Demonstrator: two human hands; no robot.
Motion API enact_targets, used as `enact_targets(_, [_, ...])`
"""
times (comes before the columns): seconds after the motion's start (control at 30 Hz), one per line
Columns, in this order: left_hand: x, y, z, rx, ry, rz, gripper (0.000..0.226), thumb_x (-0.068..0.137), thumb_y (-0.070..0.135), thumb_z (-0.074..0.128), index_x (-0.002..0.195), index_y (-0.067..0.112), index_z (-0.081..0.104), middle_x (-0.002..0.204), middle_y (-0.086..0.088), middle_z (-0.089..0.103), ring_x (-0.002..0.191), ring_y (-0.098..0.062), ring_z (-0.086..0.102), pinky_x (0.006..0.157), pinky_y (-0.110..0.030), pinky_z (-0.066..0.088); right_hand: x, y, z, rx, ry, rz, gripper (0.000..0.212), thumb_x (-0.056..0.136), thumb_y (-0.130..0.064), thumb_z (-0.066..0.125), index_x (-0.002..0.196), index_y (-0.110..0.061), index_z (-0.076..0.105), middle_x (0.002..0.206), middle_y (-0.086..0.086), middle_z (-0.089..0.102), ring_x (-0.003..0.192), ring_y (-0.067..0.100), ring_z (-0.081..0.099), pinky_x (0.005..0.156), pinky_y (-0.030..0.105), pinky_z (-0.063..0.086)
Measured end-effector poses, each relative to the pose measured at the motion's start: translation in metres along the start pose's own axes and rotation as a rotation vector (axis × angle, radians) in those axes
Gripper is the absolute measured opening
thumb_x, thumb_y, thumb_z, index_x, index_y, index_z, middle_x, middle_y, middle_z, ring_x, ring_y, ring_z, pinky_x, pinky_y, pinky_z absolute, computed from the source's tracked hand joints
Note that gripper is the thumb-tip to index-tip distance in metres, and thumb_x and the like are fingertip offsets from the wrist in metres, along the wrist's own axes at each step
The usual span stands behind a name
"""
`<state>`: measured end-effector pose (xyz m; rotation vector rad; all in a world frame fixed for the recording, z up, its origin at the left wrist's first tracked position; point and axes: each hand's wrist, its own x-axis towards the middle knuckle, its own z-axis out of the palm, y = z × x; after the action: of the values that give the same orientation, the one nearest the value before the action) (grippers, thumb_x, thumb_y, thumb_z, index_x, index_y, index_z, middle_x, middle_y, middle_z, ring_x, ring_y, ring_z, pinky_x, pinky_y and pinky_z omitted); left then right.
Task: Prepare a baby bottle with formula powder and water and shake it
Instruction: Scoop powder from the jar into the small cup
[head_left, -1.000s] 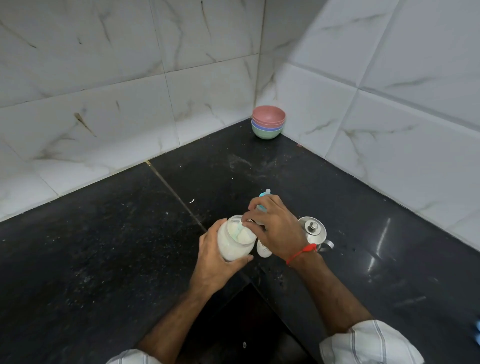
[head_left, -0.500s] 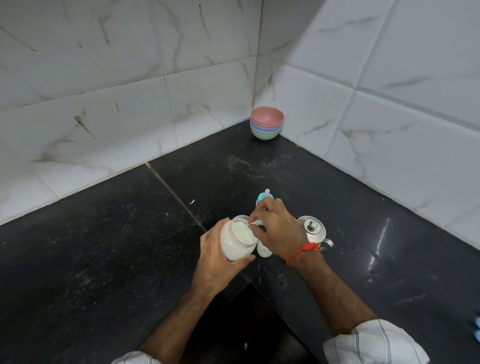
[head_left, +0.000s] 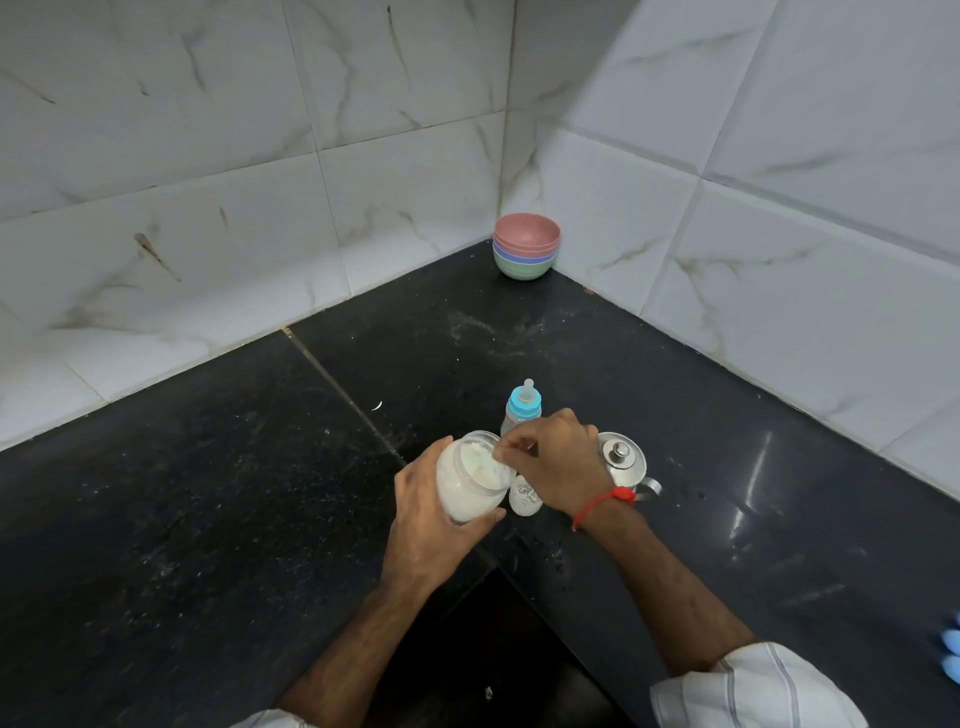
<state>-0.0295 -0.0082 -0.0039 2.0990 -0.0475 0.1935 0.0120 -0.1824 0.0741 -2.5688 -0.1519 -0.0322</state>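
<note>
My left hand (head_left: 428, 525) grips a clear jar of white formula powder (head_left: 467, 483), tilted with its open mouth toward my right hand. My right hand (head_left: 558, 462) hovers at the jar's rim, fingers pinched on a small spoon that they mostly hide. Just behind my right hand the baby bottle (head_left: 523, 408) stands upright on the black counter (head_left: 234, 493), with its blue collar and teat on. A small white lid-like piece (head_left: 524, 500) lies under my right wrist.
A steel pot with a knobbed lid (head_left: 623, 462) stands to the right of my right hand. Stacked pastel bowls (head_left: 526, 248) sit in the far tiled corner. Something blue (head_left: 953, 654) shows at the right edge. The counter's inner corner edge (head_left: 498, 569) lies below my hands.
My right hand has drawn slightly toward me, uncovering the bottle's blue top. The spoon's bowl, visible inside the jar earlier, is now hidden at the rim. My left hand still holds the jar.
</note>
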Motion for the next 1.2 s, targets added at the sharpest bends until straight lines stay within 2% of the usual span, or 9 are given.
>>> enact_targets(0.07, [0.001, -0.003, 0.0, 0.011, 0.008, -0.004, 0.106, 0.057, 0.035, 0.097, 0.145, 0.03, 0.038, 0.14, 0.026, 0.04, 0.129, 0.0, 0.028, 0.094, -0.018, 0.034, 0.002, 0.009, 0.0, 0.183, 0.012, 0.089, 0.008, 0.089, -0.034, 0.075, 0.086, -0.029, 0.081, 0.087, -0.014, 0.077, 0.093, 0.012, 0.07, 0.092, 0.044, 0.055])
enact_targets(0.13, [0.003, -0.003, -0.001, 0.01, 0.009, -0.016, 0.106, 0.057, 0.034, 0.097, 0.146, 0.029, 0.039, 0.142, 0.021, 0.042, 0.128, 0.001, 0.028, 0.092, -0.015, 0.033, 0.0, 0.014, 0.001, 0.365, -0.009, 0.167, 0.006, 0.088, -0.027, 0.079, 0.085, -0.024, 0.082, 0.084, -0.008, 0.08, 0.083, 0.011, 0.074, 0.085, 0.04, 0.06])
enact_targets(0.23, [0.004, -0.001, -0.001, -0.003, 0.019, -0.037, 0.108, 0.057, 0.032, 0.097, 0.147, 0.029, 0.037, 0.14, 0.023, 0.039, 0.129, 0.0, 0.027, 0.096, -0.023, 0.036, -0.006, 0.018, -0.001, 0.631, 0.014, 0.27, 0.004, 0.088, -0.016, 0.08, 0.087, -0.013, 0.082, 0.083, 0.002, 0.08, 0.075, 0.008, 0.07, 0.074, 0.024, 0.057])
enact_targets(0.33, [0.005, -0.003, 0.0, -0.005, 0.02, -0.053, 0.107, 0.058, 0.034, 0.097, 0.146, 0.031, 0.037, 0.143, 0.02, 0.041, 0.133, -0.005, 0.029, 0.097, -0.026, 0.036, -0.012, 0.023, 0.001, 0.776, 0.037, 0.348, 0.004, 0.088, -0.013, 0.08, 0.087, -0.009, 0.081, 0.073, -0.001, 0.076, 0.062, 0.001, 0.064, 0.059, 0.012, 0.049])
enact_targets(0.7, [0.008, -0.018, -0.005, -0.039, 0.067, -0.094, 0.105, 0.058, 0.036, 0.096, 0.145, 0.031, 0.038, 0.146, 0.012, 0.044, 0.135, -0.016, 0.033, 0.102, -0.034, 0.041, -0.025, 0.048, 0.002, 1.055, 0.137, 0.535, 0.008, 0.088, -0.008, 0.078, 0.085, -0.002, 0.074, 0.066, 0.012, 0.063, 0.052, 0.017, 0.054, 0.053, 0.032, 0.051])
enact_targets(0.83, [0.014, -0.031, -0.016, -0.052, 0.16, -0.151, 0.101, 0.056, 0.039, 0.097, 0.139, 0.037, 0.04, 0.14, 0.011, 0.05, 0.132, -0.021, 0.044, 0.105, -0.045, 0.048, -0.034, 0.056, 0.008, 1.0, 0.237, 0.565, 0.01, 0.089, -0.006, 0.077, 0.082, -0.003, 0.071, 0.06, 0.01, 0.063, 0.045, 0.014, 0.053, 0.045, 0.024, 0.051])
enact_targets(0.97, [0.019, -0.043, -0.024, -0.099, 0.251, -0.244, 0.097, 0.056, 0.04, 0.096, 0.136, 0.039, 0.04, 0.136, 0.009, 0.055, 0.128, -0.024, 0.052, 0.102, -0.05, 0.05, -0.041, 0.061, 0.027, 0.753, 0.303, 0.542, 0.015, 0.088, -0.014, 0.08, 0.077, -0.012, 0.069, 0.058, 0.007, 0.066, 0.04, 0.008, 0.053, 0.045, 0.023, 0.048])
enact_targets(1.1, [0.02, -0.047, -0.029, -0.136, 0.304, -0.269, 0.091, 0.06, 0.027, 0.097, 0.133, 0.03, 0.043, 0.125, 0.01, 0.057, 0.115, -0.014, 0.057, 0.099, -0.042, 0.051, -0.048, 0.059, 0.044, 0.458, 0.386, 0.391, 0.02, 0.086, -0.018, 0.081, 0.074, -0.019, 0.065, 0.068, -0.002, 0.068, 0.059, 0.008, 0.06, 0.06, 0.009, 0.045])
enact_targets(1.2, [0.02, -0.05, -0.031, -0.141, 0.306, -0.273, 0.091, 0.061, 0.025, 0.097, 0.134, 0.027, 0.043, 0.124, 0.008, 0.058, 0.112, -0.013, 0.057, 0.094, -0.035, 0.049, -0.054, 0.066, 0.054, 0.305, 0.376, 0.221, 0.017, 0.088, -0.014, 0.079, 0.078, -0.014, 0.065, 0.073, -0.003, 0.064, 0.066, 0.011, 0.056, 0.065, 0.018, 0.044])
